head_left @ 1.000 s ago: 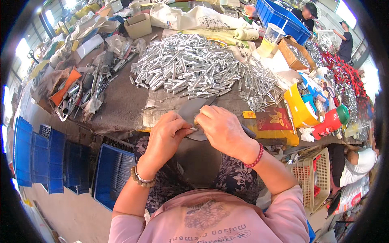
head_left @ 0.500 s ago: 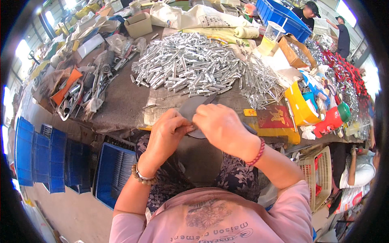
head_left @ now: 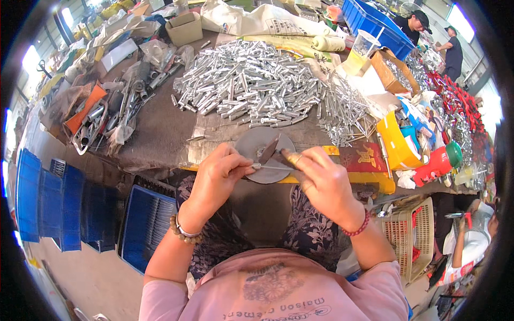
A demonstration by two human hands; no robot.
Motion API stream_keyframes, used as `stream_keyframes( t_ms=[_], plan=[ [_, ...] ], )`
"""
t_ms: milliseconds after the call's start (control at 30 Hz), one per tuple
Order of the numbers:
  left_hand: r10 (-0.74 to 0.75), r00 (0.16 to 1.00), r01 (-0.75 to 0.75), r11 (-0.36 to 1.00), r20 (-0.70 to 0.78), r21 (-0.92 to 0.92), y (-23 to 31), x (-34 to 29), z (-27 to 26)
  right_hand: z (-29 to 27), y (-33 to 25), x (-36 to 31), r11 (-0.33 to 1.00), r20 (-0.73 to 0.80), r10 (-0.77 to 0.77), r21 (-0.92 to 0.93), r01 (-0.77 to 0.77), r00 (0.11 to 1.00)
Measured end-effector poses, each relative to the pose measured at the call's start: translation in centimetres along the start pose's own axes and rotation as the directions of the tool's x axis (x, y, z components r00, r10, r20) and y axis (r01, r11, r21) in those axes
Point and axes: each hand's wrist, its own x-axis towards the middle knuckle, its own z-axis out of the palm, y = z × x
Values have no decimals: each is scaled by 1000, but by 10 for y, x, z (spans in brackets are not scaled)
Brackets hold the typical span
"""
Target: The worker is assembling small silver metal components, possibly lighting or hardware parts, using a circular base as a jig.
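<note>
My left hand (head_left: 217, 179) and my right hand (head_left: 321, 179) meet over the table's near edge, each pinching an end of a thin metal pin (head_left: 273, 167) held level between them. Just behind the pin lies a round grey metal disc (head_left: 257, 144) with a darker wedge-shaped piece on it. Beyond the disc a big heap of short silver metal tubes (head_left: 251, 85) covers the table's middle. To its right sits a spread of thin metal rods (head_left: 345, 109).
Blue plastic crates (head_left: 69, 208) stand at my lower left, a woven basket (head_left: 407, 238) at my lower right. Yellow and red containers (head_left: 396, 142) sit on the right of the table, tools and bags (head_left: 96, 117) on the left. Other people (head_left: 412, 21) work at the far right.
My hands have drawn slightly apart, so the thin pin now shows between them. The disc behind them is more exposed than before.
</note>
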Motion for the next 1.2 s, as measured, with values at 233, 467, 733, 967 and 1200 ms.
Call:
stream_keyframes(
  t_ms=[233,467,733,967,1200],
  plan=[
    [43,999,-43,999,10,5,-3,1,-2,21,-16,-12,993,-27,-105,-55,104,994],
    [24,1000,-24,1000,13,9,-4,3,-2,11,-8,7,991,-54,43,126,-36,998],
    [37,999,-38,997,21,60,-3,2,-2,10,3,16,949,-50,-104,-303,84,993],
    [-80,997,80,996,22,-24,5,-9,-4,25,-32,-16,990,36,78,-123,-74,996],
    [-44,982,41,999,-186,-22,4,-23,11,32,-29,-22,873,328,324,258,-414,887]
  ],
)
